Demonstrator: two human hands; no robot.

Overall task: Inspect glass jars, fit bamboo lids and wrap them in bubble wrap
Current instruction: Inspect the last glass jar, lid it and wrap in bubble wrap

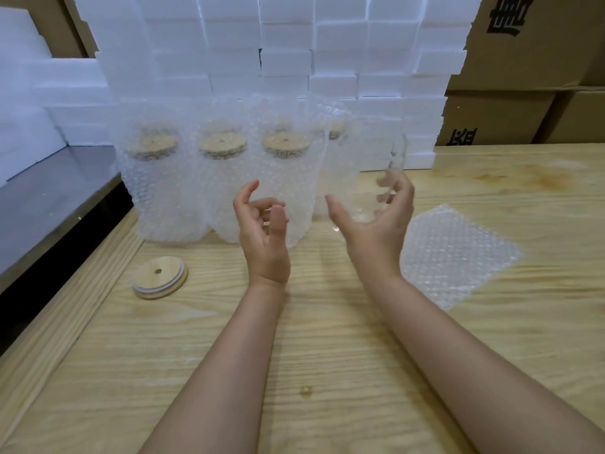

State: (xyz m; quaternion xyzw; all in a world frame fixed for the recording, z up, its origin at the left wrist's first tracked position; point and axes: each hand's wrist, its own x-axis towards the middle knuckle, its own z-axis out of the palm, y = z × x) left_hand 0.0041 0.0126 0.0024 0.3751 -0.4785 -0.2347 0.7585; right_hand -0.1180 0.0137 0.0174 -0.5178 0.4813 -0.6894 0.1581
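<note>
Our right hand [376, 234] grips a bare glass jar [360, 165], lifted, likely for inspection; left hand [265, 237] loose, empty; bamboo lid [160, 276], bubble wrap sheet [458, 253] staged nearby

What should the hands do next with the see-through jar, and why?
Probably the left hand should reach down for the loose bamboo lid on the table: the glass jar held up in the right hand looks lidless, and the left hand holds nothing.
</note>
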